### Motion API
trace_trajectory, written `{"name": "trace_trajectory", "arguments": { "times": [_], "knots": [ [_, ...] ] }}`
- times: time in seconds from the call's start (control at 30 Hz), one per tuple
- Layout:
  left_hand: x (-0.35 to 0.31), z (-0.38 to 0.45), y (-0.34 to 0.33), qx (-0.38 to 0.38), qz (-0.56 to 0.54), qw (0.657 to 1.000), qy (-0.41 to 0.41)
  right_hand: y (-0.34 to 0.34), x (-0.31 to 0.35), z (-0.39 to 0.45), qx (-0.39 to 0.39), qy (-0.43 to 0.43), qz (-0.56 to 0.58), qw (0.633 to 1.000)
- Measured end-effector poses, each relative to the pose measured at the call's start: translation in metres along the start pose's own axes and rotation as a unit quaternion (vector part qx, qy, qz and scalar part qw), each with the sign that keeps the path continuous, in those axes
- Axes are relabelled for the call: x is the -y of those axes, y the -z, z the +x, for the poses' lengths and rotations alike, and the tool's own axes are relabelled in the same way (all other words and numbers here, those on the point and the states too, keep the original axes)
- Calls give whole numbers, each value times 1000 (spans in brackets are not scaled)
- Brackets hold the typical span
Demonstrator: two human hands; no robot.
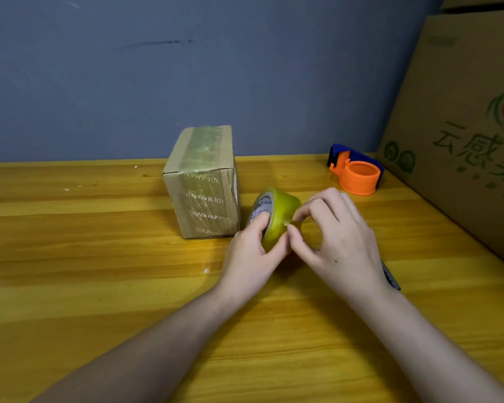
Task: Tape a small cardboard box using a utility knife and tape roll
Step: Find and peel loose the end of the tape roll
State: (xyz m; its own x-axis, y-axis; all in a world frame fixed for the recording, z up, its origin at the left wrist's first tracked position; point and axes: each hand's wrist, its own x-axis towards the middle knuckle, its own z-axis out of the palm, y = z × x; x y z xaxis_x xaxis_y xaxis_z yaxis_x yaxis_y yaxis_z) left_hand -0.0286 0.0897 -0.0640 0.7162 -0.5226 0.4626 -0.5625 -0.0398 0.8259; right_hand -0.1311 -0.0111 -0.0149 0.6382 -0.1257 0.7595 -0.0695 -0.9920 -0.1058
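A small cardboard box (202,181) stands upright on the wooden table (99,257), with clear tape over its top and front. Just right of it is a yellowish tape roll (280,210), held on its edge. My left hand (250,257) grips the roll, thumb in its core. My right hand (335,237) pinches the tape's loose end at the roll's outer face with thumb and forefinger. A dark utility knife (390,276) lies on the table, mostly hidden under my right wrist.
An orange and blue tape dispenser (357,173) sits at the back right of the table. A large printed cardboard carton (460,141) leans along the right side. A blue-grey wall (216,68) stands behind the table's far edge.
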Motion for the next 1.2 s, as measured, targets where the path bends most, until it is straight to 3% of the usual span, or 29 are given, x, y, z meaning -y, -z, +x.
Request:
{"name": "trace_trajectory", "arguments": {
  "times": [0.17, 0.37, 0.5, 0.77, 0.93, 1.07, 1.2],
  "knots": [
    [-4, -1, 2, 11, -15, 1000, 1, -9, -9, -2, -23, -36, 99, 994],
    [-4, -2, 1, 14, -27, 1000, -2, -14, -11, -4, -43, -48, 122, 990],
    [-6, -3, 2, 21, -37, 999, 3, -14, -7, -4, -43, -119, 232, 964],
    [-4, -1, 5, 40, -39, 998, -20, -19, -13, -5, -29, -119, 263, 957],
    [-5, -1, 6, 75, 8, 996, -55, -18, -18, -4, -71, -124, 249, 958],
    [-16, -10, 4, 135, -138, 981, -12, -12, -16, -4, -85, -148, 256, 951],
    [-20, -11, 9, 147, -185, 971, -24, -11, -15, -5, -78, -131, 202, 967]
  ]
}}
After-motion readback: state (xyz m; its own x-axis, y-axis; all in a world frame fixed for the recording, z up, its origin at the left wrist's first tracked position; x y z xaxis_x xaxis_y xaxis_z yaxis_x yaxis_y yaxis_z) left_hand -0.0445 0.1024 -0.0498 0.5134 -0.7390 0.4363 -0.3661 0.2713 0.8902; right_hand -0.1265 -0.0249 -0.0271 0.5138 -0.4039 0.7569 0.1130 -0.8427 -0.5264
